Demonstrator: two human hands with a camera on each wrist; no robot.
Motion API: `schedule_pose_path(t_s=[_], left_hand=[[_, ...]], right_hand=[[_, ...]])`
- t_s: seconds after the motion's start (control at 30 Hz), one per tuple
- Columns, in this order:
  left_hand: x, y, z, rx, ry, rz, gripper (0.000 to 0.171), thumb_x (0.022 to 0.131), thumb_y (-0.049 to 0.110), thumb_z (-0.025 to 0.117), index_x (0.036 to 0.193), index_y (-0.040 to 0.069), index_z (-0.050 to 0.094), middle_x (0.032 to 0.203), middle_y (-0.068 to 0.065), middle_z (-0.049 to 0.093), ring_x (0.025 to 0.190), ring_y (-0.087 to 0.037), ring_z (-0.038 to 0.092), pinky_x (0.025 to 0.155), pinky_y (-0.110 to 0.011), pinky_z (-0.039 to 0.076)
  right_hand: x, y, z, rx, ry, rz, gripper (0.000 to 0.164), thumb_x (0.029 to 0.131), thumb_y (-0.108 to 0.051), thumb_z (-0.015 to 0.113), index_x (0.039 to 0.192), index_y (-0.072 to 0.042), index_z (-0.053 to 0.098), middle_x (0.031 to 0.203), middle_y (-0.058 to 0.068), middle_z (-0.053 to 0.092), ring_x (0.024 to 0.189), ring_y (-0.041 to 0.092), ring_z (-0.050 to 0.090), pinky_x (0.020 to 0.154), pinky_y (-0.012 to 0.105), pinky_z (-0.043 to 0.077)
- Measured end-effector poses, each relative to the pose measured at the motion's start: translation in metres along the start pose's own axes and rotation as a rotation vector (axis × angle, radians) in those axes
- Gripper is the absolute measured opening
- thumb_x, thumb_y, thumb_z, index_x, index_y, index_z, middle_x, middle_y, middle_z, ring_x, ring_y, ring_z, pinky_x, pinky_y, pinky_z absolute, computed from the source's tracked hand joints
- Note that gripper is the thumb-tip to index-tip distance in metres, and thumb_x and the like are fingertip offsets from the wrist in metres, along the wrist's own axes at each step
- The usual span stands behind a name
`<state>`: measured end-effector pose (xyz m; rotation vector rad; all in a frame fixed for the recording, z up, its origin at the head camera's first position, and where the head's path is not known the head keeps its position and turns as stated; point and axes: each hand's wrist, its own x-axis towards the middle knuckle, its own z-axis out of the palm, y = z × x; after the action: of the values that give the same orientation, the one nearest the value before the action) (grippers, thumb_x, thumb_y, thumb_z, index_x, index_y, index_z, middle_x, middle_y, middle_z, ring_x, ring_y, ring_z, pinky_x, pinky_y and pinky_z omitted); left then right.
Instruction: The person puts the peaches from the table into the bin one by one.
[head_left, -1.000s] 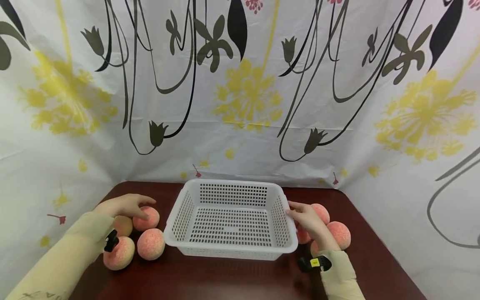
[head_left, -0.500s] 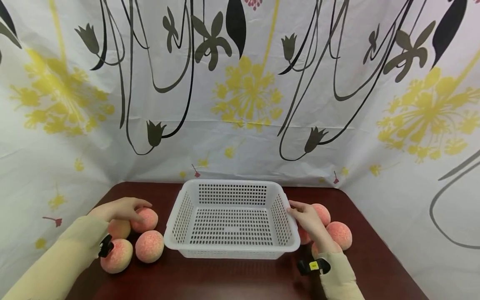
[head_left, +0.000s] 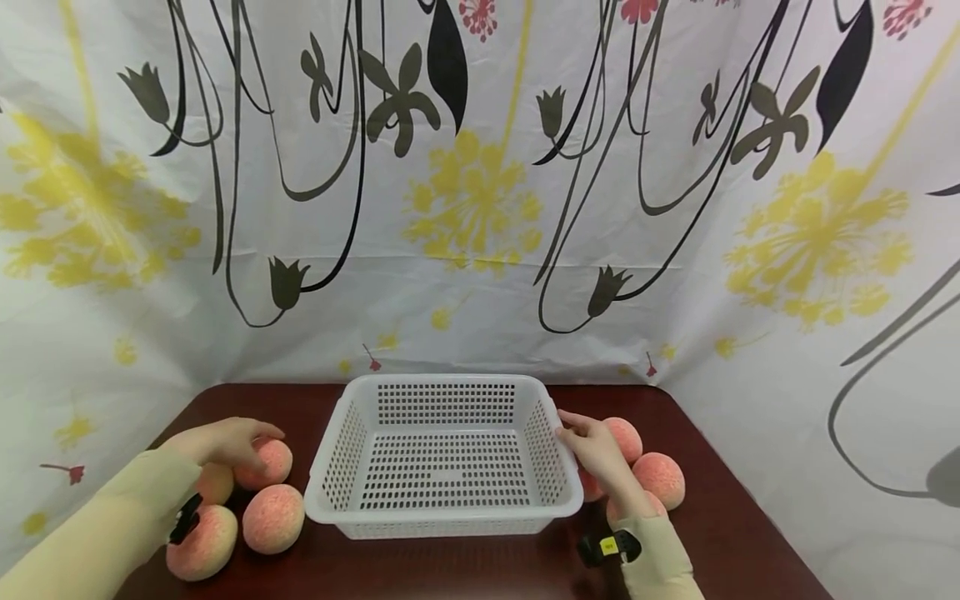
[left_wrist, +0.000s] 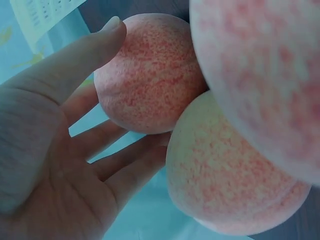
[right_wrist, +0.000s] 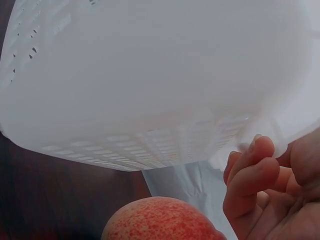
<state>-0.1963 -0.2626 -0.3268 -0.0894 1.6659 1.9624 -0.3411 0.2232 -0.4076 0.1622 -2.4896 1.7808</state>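
Note:
My left hand [head_left: 225, 440] is at the far peach [head_left: 274, 463] of a left-hand group, pink with a rough speckled skin. In the left wrist view the thumb lies against this peach [left_wrist: 150, 75] and the fingers reach round its other side. Other peaches [head_left: 273, 518] sit close beside it. A white perforated plastic basket [head_left: 444, 527] stands in the middle of the table, nothing in it. My right hand [head_left: 597, 452] grips its right rim; in the right wrist view the fingers curl under the edge of the basket [right_wrist: 150, 75].
Several more peaches [head_left: 660, 481] lie to the right of the basket, partly behind the right hand and forearm. The dark red table [head_left: 420, 575] ends at a white patterned curtain [head_left: 480, 333] at the back and sides.
My left hand has lowered onto the far left peach and closed its fingers about it. My right hand keeps its hold on the basket rim. The head view has shifted slightly.

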Motion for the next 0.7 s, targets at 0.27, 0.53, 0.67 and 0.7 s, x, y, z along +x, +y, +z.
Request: schedule_pose_path(t_s=[0.27, 0.53, 0.67, 0.7], left_hand=[[-0.010, 0.013, 0.021, 0.063, 0.181, -0.103, 0.054, 0.077, 0.055, 0.052, 0.124, 0.032, 0.039, 0.111, -0.021, 0.050, 0.054, -0.016, 0.033, 0.035, -0.048, 0.027], [0.003, 0.007, 0.012, 0.050, 0.102, -0.074, 0.049, 0.080, 0.048, 0.051, 0.123, 0.029, 0.039, 0.107, -0.023, 0.051, 0.050, -0.018, 0.031, 0.034, -0.046, 0.020], [0.009, 0.009, 0.007, 0.044, 0.063, -0.069, 0.046, 0.080, 0.042, 0.051, 0.121, 0.024, 0.040, 0.101, -0.028, 0.048, 0.048, -0.021, 0.027, 0.035, -0.042, 0.021], [0.009, 0.009, 0.006, 0.050, 0.063, -0.069, 0.046, 0.080, 0.043, 0.051, 0.121, 0.023, 0.040, 0.101, -0.028, 0.048, 0.047, -0.021, 0.026, 0.034, -0.042, 0.021]], right_hand=[[0.001, 0.003, 0.005, -0.011, 0.004, 0.000, 0.042, 0.088, -0.013, 0.054, 0.127, -0.003, 0.046, 0.092, 0.013, 0.058, 0.077, 0.021, 0.058, 0.066, 0.032, 0.048], [0.001, 0.003, 0.000, -0.053, 0.028, 0.017, 0.041, 0.087, -0.015, 0.056, 0.127, -0.006, 0.048, 0.091, 0.011, 0.058, 0.077, 0.019, 0.057, 0.066, 0.032, 0.047], [0.000, 0.002, 0.000, -0.048, 0.027, 0.008, 0.042, 0.087, -0.014, 0.055, 0.127, -0.004, 0.047, 0.091, 0.011, 0.058, 0.077, 0.019, 0.058, 0.067, 0.032, 0.047], [0.000, 0.002, 0.000, -0.044, 0.026, 0.010, 0.042, 0.087, -0.014, 0.055, 0.127, -0.004, 0.047, 0.091, 0.011, 0.058, 0.077, 0.019, 0.058, 0.066, 0.032, 0.047]])
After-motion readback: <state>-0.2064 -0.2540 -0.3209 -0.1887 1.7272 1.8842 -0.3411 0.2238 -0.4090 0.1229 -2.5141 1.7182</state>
